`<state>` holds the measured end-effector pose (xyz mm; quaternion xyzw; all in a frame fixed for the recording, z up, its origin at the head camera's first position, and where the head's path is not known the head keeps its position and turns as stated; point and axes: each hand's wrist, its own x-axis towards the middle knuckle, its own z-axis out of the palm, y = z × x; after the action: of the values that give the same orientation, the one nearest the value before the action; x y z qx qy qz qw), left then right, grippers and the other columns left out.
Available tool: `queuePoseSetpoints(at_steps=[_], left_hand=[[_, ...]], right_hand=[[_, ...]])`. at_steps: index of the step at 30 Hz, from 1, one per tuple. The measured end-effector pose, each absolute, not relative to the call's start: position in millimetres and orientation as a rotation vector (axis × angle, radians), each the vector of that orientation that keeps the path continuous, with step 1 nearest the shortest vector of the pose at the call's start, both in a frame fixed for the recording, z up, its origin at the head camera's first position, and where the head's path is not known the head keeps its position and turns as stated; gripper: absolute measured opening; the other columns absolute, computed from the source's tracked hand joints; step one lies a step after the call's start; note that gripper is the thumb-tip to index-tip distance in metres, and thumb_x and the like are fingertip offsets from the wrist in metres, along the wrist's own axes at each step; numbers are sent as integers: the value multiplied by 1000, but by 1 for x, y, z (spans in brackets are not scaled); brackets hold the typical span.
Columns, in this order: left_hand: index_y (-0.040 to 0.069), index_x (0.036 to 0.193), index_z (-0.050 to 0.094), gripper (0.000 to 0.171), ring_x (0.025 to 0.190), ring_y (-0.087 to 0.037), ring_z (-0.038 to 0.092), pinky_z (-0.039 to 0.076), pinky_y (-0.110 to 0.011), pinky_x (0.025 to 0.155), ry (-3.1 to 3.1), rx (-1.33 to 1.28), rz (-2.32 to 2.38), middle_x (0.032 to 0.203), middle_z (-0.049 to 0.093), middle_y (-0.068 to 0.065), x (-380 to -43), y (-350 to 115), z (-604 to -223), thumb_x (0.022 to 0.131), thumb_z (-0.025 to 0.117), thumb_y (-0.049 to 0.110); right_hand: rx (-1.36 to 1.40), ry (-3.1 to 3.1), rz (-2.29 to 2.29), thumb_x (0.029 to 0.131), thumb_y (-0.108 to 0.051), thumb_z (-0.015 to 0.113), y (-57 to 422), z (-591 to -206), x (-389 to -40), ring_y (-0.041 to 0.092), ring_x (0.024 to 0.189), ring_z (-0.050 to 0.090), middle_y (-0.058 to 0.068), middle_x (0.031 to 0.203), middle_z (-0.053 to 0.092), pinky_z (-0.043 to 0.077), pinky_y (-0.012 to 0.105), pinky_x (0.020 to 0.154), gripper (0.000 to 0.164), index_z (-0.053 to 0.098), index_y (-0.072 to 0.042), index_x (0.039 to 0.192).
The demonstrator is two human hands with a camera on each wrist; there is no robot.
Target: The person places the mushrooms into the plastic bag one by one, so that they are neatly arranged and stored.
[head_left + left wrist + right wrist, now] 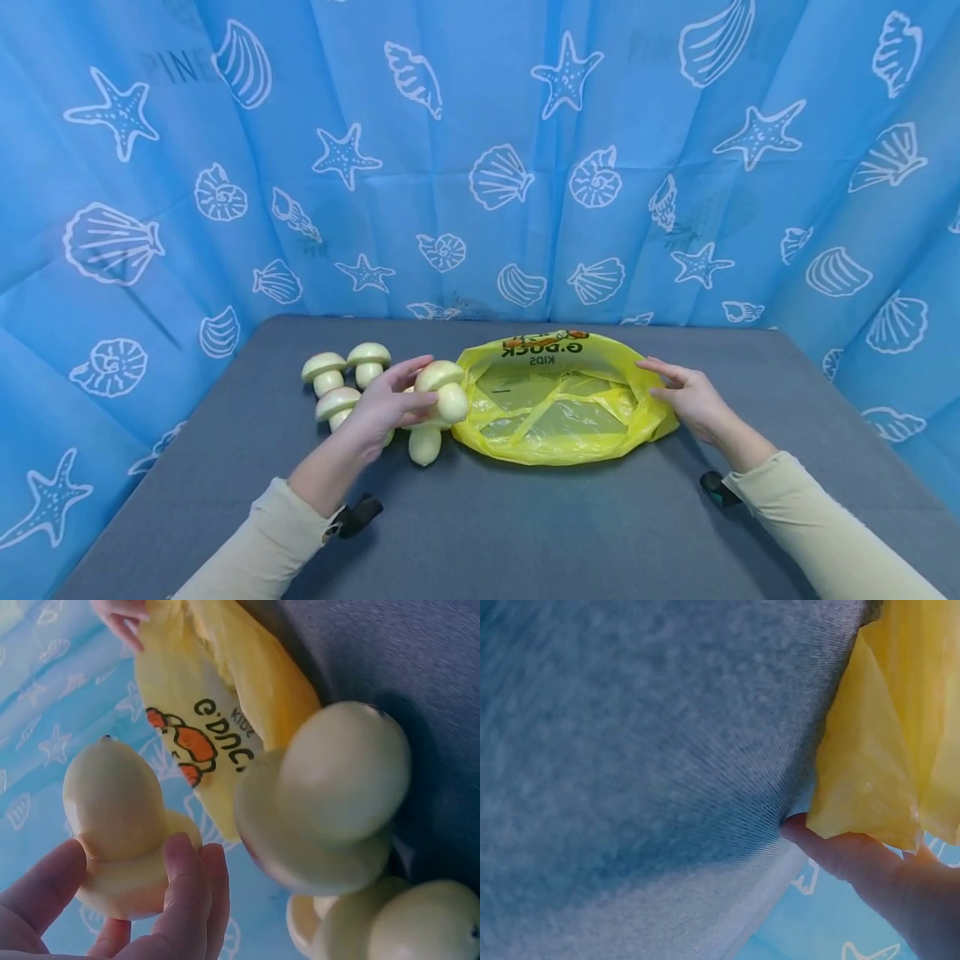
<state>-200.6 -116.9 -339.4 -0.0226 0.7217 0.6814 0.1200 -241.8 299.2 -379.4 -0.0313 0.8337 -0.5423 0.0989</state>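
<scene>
My left grip [386, 406] clamps a mushroom [447, 392] at nine o'clock of the yellow bag [540, 412]; my right grip [693, 400], apart, touches its three-o'clock edge.

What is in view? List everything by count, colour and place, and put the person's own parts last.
Curtain: one stretch, blue with white sea shapes, across the background
Table: one, grey, in front of the curtain
Bag: one, yellow with printed lettering, on the table
Loose mushroom shapes: at least four, pale cream, left of the bag, some partly hidden
Held mushroom shape: one, pale cream, by the bag's left edge
Wrist pieces: two, black, lower left and lower right
Sleeves: two, beige, reaching in from the bottom
Left grip: one, bare, around the held mushroom shape
Right grip: one, bare, at the bag's right edge
</scene>
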Motion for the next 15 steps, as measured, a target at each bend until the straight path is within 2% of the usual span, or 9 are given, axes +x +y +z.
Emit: queuePoseSetpoints(at_steps=[5, 9, 15], left_hand=[[12, 145, 46, 57, 116, -30, 55, 50, -42, 88, 2138, -71, 1964, 148, 41, -17, -207, -104, -338, 91, 64, 1], [11, 143, 49, 57, 119, -31, 54, 50, -46, 91, 2152, -71, 1956, 145, 45, -17, -210, -96, -338, 90, 64, -3], [12, 144, 48, 56, 127, -33, 47, 45, -50, 97, 2117, -86, 1962, 148, 41, -17, -215, -87, -340, 91, 63, -3]], right_hand=[[-74, 2485, -1554, 97, 9, 45, 299, -378, -241, 54, 139, 4, 29, 157, 6, 24, 62, 107, 61, 22, 0, 152], [-55, 2481, -1544, 97, 10, 45, 298, -378, -242, 52, 140, 6, 29, 156, 7, 24, 61, 108, 61, 21, -1, 153], [-44, 2479, -1530, 98, 9, 44, 298, -378, -242, 52, 140, 6, 29, 157, 7, 22, 61, 108, 61, 20, -2, 153]])
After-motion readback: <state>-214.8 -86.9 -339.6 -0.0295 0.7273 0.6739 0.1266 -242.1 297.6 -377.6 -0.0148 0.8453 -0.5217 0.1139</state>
